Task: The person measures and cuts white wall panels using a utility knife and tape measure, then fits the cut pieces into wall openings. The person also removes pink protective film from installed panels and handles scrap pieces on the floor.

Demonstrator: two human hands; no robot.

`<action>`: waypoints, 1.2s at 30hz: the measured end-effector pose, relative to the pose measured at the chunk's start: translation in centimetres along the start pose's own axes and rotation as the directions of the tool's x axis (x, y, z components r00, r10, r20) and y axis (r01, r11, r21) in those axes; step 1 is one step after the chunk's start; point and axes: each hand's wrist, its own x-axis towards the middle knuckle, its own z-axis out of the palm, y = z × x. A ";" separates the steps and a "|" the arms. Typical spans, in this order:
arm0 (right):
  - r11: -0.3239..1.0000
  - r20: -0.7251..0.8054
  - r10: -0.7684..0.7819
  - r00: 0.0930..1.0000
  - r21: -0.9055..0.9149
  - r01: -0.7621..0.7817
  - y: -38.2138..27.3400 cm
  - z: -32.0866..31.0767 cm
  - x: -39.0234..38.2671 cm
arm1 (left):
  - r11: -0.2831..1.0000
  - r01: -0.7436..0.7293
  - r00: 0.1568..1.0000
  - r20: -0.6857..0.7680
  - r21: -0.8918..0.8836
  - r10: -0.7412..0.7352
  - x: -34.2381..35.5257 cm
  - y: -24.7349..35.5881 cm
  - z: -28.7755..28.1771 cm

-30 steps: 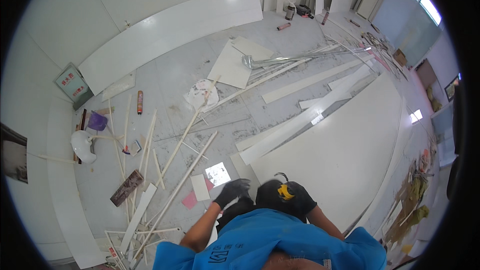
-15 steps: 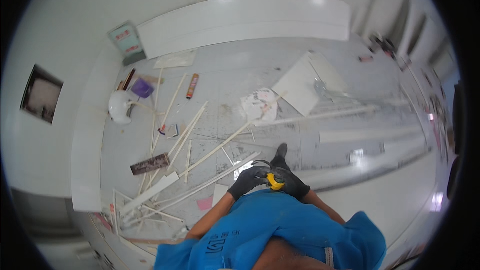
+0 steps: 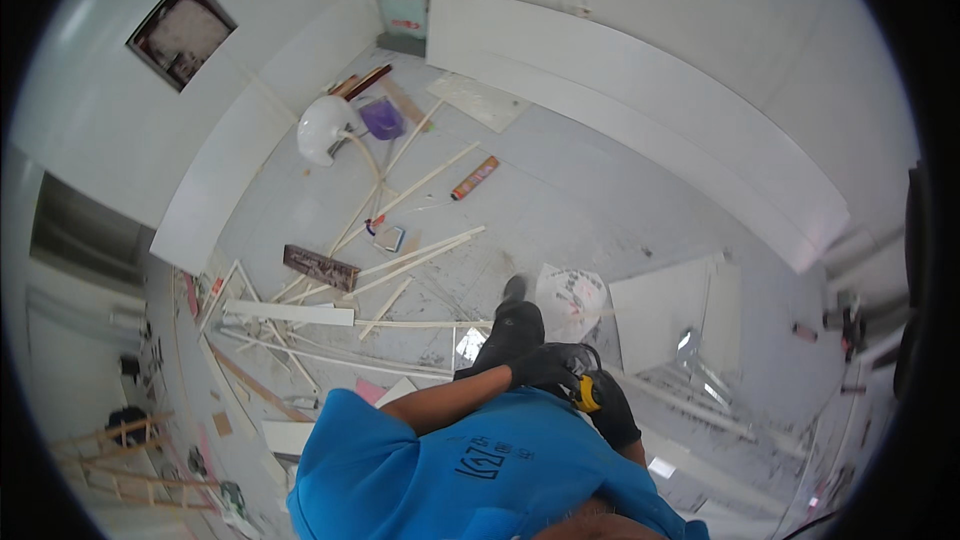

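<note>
Both of my hands wear black gloves and are close together in front of my blue shirt. In my right hand (image 3: 612,416) is a yellow and black tape measure (image 3: 587,393), held at waist height. My left hand (image 3: 543,366) is beside it with its fingers curled. A thin dark loop (image 3: 592,352) sticks up by the left fingers; what those fingers hold is hidden. Below the hands, one dark-trousered leg with a dark boot (image 3: 514,290) reaches forward over the grey floor.
Pale strips (image 3: 425,252) lie criss-crossed ahead and left, with a brown-black panel (image 3: 321,267) among them. Further off are a cylindrical can (image 3: 474,178), a purple dustpan (image 3: 382,119) and a white helmet-like shell (image 3: 327,130). White sheets (image 3: 660,312) lie right; a wooden ladder (image 3: 135,460) is far left.
My view has swung to the left, so the room has shifted rightward and tilted. A boot has stepped forward. The tape measure stays between my hands at the waist.
</note>
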 end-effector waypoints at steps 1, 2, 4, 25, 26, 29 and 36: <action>1.000 0.003 0.001 1.000 0.004 -0.001 1.4 -1.1 1.5 | 0.997 -0.037 0.999 0.008 -0.065 0.038 2.2 -0.5 -0.9; 0.987 0.024 0.062 0.998 0.150 -0.065 2.8 -2.3 3.0 | 0.989 -0.075 0.997 0.021 -0.128 0.078 4.4 -1.2 -2.0; 0.920 0.087 0.263 0.961 0.277 -0.277 5.4 -4.2 7.0 | 0.992 -0.088 0.995 0.038 -0.089 0.092 9.1 -2.5 -4.3; 0.698 0.545 0.469 0.695 0.253 -0.669 24.4 -21.1 47.7 | 0.624 -0.391 0.579 -0.708 -0.676 -0.404 26.2 -8.5 -53.3; 0.714 0.565 0.452 0.690 0.235 -0.659 25.6 -21.9 49.7 | 0.649 -0.418 0.480 -0.761 -0.636 -0.437 26.2 -9.0 -54.3; 0.767 0.630 0.390 0.672 0.181 -0.616 28.7 -24.6 55.7 | 0.657 -0.472 0.311 -0.808 -0.588 -0.500 26.3 -9.8 -55.8; 0.888 0.785 0.263 0.561 0.030 -0.459 31.5 -26.1 68.7 | 0.624 -0.442 0.415 -0.763 -0.645 -0.495 30.7 -7.8 -51.4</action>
